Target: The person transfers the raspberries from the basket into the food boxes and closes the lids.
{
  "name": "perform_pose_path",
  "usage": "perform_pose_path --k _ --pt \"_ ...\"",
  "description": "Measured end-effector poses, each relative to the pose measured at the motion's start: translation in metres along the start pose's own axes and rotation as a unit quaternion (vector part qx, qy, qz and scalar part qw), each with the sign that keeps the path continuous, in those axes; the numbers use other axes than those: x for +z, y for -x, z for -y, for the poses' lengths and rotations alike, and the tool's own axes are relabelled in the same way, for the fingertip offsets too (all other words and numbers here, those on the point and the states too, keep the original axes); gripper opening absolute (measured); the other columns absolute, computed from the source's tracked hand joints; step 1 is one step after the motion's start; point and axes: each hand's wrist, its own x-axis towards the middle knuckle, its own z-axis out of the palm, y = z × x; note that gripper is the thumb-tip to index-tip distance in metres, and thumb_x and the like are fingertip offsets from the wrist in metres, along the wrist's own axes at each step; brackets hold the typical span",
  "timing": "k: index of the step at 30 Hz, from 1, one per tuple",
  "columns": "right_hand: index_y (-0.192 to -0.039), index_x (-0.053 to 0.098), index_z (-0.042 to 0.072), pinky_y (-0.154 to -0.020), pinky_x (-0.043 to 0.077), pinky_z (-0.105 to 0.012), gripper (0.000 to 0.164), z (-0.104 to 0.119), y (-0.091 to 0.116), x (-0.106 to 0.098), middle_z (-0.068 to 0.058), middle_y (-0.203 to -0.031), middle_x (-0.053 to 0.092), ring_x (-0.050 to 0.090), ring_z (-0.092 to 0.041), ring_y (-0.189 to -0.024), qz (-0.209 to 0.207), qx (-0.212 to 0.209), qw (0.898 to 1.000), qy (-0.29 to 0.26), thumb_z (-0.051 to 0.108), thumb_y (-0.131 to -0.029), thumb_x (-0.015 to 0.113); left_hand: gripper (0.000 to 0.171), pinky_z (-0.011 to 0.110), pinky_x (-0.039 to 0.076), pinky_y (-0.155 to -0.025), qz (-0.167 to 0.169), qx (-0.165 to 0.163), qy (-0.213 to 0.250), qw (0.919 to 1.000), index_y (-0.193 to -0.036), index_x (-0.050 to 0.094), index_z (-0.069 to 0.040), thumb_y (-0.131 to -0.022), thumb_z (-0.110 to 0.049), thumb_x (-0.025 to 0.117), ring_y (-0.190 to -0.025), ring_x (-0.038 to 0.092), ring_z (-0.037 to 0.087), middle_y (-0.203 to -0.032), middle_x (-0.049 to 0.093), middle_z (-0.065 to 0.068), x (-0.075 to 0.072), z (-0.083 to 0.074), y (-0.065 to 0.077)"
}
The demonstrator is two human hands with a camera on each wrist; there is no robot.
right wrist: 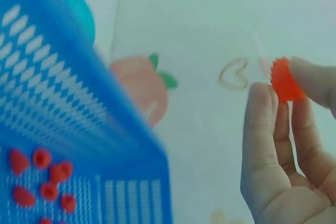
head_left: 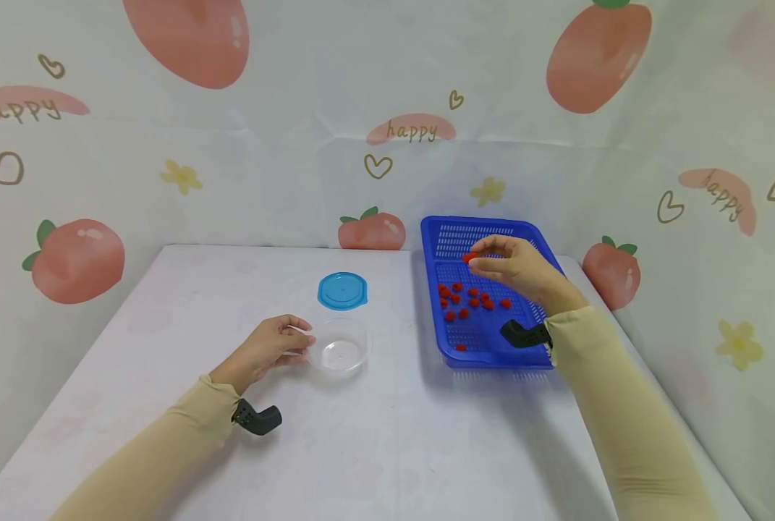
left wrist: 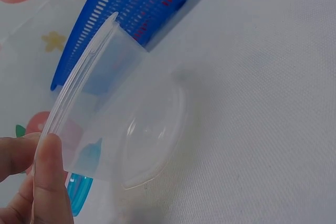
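My left hand (head_left: 266, 352) pinches the rim of a clear round plastic tub (left wrist: 152, 129) between thumb and fingers. The tub stands on the white table, and I see nothing inside it. Over the blue basket (head_left: 491, 339), my right hand (head_left: 517, 269) holds a red raspberry (right wrist: 285, 81) at its fingertips. Up close in the right wrist view, the berry's surface is bumpy. Several more raspberries (head_left: 474, 293) lie scattered on the basket's floor. A blue round lid (head_left: 343, 291) rests flat on the table just behind the tub.
The basket's slatted walls (right wrist: 63, 77) rise around the berries at the table's right side. A patterned cloth backdrop (head_left: 283, 166) stands behind the table. White tabletop (head_left: 387, 434) lies between the tub and the basket and along the front.
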Motion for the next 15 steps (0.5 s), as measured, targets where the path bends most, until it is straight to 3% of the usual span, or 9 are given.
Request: perform_pose_path --k 5,11,15 --pt "-0.105 0.058 0.011 -0.092 0.051 -0.019 0.017 0.008 0.007 0.019 -0.001 -0.111 0.056 0.064 -0.014 -0.106 -0.011 -0.02 1.0 -0.014 0.014 -0.091 0.067 0.043 0.021 0.058 -0.068 -0.002 -0.001 -0.004 1.0 -0.124 0.048 0.005 -0.09 -0.011 0.067 -0.075 0.06 0.01 -0.087 0.061 0.0 -0.001 0.001 0.0" --pt "-0.099 0.061 0.014 -0.096 0.051 -0.027 0.014 0.011 0.013 0.044 0.001 -0.107 0.063 0.063 -0.018 -0.104 -0.023 -0.033 0.999 -0.024 0.015 -0.089 0.07 0.042 0.021 0.058 -0.068 0.002 0.0 0.0 1.0 -0.123 0.047 0.004 -0.09 -0.011 0.067 -0.075 0.059 0.01 -0.086 0.061 0.0 -0.002 0.002 0.0" --pt "-0.099 0.061 0.013 -0.094 0.052 -0.026 0.014 0.011 0.014 0.061 0.0 -0.108 0.063 0.063 -0.018 -0.103 -0.027 -0.038 0.998 -0.032 0.013 -0.089 0.07 0.045 0.022 0.058 -0.069 0.006 0.002 0.007 1.0 -0.125 0.046 0.005 -0.089 -0.011 0.069 -0.076 0.059 0.01 -0.087 0.062 0.001 -0.001 0.001 0.001"
